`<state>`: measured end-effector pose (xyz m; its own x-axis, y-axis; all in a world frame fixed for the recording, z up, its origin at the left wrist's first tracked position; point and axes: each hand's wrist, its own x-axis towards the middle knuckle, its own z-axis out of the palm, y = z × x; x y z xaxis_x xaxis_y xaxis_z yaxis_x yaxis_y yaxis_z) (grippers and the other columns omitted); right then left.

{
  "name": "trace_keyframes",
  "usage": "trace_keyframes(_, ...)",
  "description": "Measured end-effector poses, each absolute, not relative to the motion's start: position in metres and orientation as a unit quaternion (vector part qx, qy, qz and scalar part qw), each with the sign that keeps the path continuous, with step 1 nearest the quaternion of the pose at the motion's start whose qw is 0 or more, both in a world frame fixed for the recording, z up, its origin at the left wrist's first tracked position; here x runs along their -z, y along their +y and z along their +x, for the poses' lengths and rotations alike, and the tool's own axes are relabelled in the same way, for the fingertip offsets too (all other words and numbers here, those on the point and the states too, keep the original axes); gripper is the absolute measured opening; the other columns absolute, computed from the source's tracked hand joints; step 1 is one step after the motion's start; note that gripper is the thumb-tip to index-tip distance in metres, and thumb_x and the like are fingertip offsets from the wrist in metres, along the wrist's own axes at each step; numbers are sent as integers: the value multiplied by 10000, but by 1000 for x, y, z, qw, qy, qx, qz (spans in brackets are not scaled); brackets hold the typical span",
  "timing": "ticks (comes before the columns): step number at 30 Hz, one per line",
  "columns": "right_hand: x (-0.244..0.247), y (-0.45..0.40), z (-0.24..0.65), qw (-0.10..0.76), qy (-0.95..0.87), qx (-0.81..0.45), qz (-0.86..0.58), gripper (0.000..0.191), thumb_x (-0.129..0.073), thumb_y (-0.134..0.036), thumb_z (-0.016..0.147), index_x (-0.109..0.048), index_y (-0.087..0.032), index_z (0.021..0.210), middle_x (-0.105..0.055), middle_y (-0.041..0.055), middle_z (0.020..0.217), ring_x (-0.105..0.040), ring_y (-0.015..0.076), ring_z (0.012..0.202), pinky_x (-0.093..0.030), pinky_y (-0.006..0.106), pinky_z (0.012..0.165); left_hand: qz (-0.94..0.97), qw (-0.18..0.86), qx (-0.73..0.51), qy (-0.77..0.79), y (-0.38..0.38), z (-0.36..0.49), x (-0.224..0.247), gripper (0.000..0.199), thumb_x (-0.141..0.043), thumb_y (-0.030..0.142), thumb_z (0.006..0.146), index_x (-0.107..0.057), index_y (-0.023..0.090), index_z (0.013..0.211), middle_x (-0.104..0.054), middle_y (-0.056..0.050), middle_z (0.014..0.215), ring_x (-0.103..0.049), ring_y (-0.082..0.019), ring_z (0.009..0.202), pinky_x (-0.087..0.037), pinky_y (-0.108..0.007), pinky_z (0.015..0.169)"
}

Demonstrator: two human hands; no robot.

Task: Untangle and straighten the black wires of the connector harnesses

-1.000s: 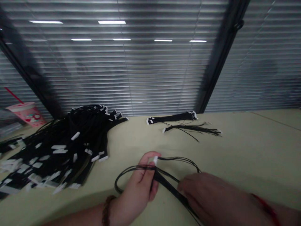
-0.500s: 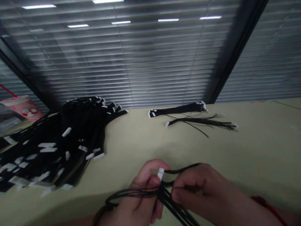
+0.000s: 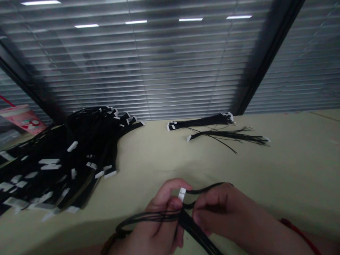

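Pale yellow-green, smooth tabletop in front. Beyond its far edge, grey horizontal-slat blinds spanning the view. Two dark, straight frame posts, left and right, leaning outward toward top. Short bright white light bars across upper slats; lighting otherwise dim, cool.

Workshop, heaped cables, table, window blinds

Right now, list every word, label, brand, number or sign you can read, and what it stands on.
No readable text anywhere.
Pink cup: printed picture, no lettering I can make out.
White connector in the left hand: faint dark marks, too small and blurred to read.
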<state>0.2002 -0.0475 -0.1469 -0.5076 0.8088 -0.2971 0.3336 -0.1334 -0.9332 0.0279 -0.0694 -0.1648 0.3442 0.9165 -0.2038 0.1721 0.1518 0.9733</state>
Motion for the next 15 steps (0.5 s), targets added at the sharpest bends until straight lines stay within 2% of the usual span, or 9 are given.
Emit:
trace_keyframes(4,146,-50,199,193,-655,-560,-468,200,-480,-267,742,-492,-161,573,-340,-41,512,-282,69,500,-240,203,462,561,588,-314,491,-69,27,164,404,-296,529,930,-455,229,1151,-379,74,498,-338,-93,441,-246,-195,407)
trace_keyframes(10,140,-48,202,194,-723,-462,-476,76,-496,-166,678,-568,-162,653,-522,-12,613,-428,84,567,-309,200,521,569,601,-292,480,-66,23,169,369,-302,528,931,-444,235,1104,-362,85,487,-330,-79,427,-242,-162,379)
trace_keyframes(13,122,-45,217,159,-697,-537,-448,198,-488,-164,643,-580,-177,817,-511,-28,623,-410,63,505,-320,168,467,524,623,-332,477,-60,28,171,445,-321,598,888,-414,223,1109,-321,112,443,-252,-73,373,-199,-161,343)
trace_keyframes(15,106,-42,237,103,-653,-630,-407,196,-461,-260,683,-570,-172,821,-447,-36,562,-365,56,423,-307,165,408,492,638,-353,476,-56,32,172,497,-360,622,858,-404,208,1130,-308,123,434,-226,-70,359,-187,-161,329)
